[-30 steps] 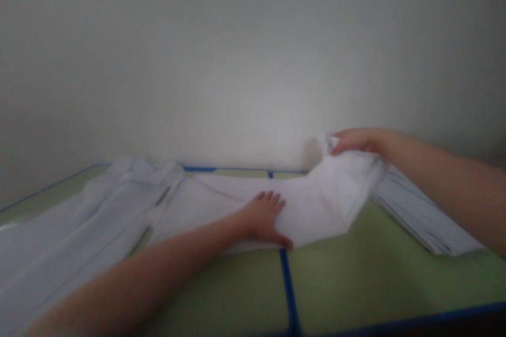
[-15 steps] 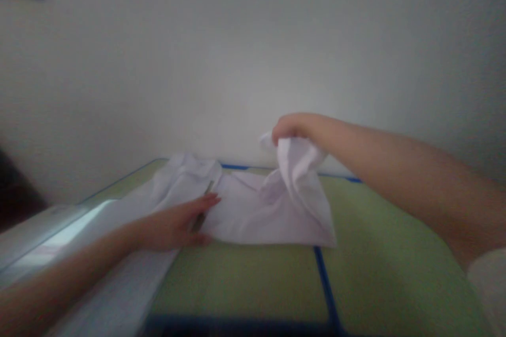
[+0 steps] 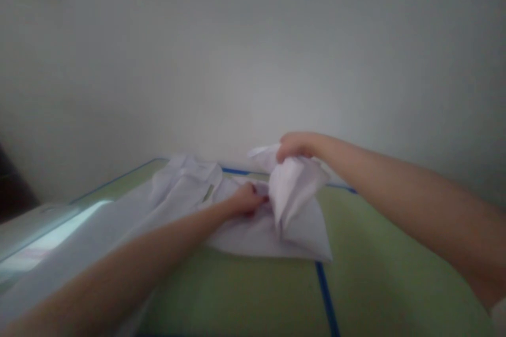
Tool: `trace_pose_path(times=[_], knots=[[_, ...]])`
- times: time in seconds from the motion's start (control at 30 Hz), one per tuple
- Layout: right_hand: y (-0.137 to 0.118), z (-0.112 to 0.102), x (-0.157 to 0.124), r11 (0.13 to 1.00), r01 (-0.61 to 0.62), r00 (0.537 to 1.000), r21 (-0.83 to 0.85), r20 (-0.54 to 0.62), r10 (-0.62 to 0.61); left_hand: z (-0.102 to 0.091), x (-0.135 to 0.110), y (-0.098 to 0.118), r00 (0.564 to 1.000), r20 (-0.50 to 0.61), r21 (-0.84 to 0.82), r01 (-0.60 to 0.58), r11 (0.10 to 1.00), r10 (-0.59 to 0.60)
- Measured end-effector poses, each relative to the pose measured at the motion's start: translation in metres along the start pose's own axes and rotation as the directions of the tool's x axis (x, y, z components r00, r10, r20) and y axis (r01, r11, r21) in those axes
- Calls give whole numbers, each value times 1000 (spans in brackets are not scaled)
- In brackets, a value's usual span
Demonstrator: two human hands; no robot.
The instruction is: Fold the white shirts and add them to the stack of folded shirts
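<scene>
A white garment (image 3: 182,197) lies spread over a green mat, blurred, so its exact kind is hard to make out. Its right part (image 3: 296,189) is lifted into a bunch, and my right hand (image 3: 296,146) is closed on the top of it from above. Reaching across the cloth, my left hand (image 3: 249,200) has its fingers curled together on the fabric just left of that bunch. The fingertips are partly lost in the folds. A flat corner of the garment still rests on the mat beneath the bunch.
The green mat (image 3: 379,274) has blue lines (image 3: 327,295) and a blue edge near the wall (image 3: 253,63). At the left, a glossy surface (image 3: 51,245) reflects light. Something dark stands at the far left edge.
My left hand has moved right, from lying with fingers apart to curled on the cloth beside the bunch. The right hand sits slightly lower, and the held fabric is bunched more.
</scene>
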State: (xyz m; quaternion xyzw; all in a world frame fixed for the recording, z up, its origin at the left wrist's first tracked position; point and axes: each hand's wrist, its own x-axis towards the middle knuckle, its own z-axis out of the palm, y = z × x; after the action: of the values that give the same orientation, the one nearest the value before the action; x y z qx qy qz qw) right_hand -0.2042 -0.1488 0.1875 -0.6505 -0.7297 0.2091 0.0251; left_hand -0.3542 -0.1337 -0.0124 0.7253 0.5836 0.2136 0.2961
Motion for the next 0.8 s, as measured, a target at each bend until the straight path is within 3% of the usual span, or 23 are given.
trace_pose_path(times=[0.07, 0.1, 0.23, 0.33, 0.43, 0.5, 0.63, 0.8], knots=[[8, -2, 0, 994, 29, 1000, 102, -12, -28, -3, 6, -2, 978, -192, 219, -34, 975, 77], [12, -3, 0, 986, 54, 998, 158, -17, -52, -6, 8, -2, 971, -203, 305, -58, 951, 125], [26, -6, 2, 954, 95, 995, 286, -17, -94, -15, 12, 8, 981, -55, 457, -143, 878, 188], [47, -12, 0, 941, 46, 999, 336, 7, -52, -23, 22, 27, 976, -85, 484, -135, 864, 201], [88, -24, -8, 902, 20, 1000, 431, 12, -28, -30, 40, 60, 952, -154, 512, -153, 845, 266], [125, -32, -18, 868, 11, 1000, 497, 10, -18, -29, 54, 93, 902, -191, 525, -239, 817, 387], [207, -43, -48, 764, -31, 999, 645, -11, 50, -6, 77, 181, 740, -161, 506, -507, 698, 654], [312, -32, -97, 645, -109, 971, 756, -57, 232, 67, 88, 291, 535, -6, 439, -758, 483, 845]])
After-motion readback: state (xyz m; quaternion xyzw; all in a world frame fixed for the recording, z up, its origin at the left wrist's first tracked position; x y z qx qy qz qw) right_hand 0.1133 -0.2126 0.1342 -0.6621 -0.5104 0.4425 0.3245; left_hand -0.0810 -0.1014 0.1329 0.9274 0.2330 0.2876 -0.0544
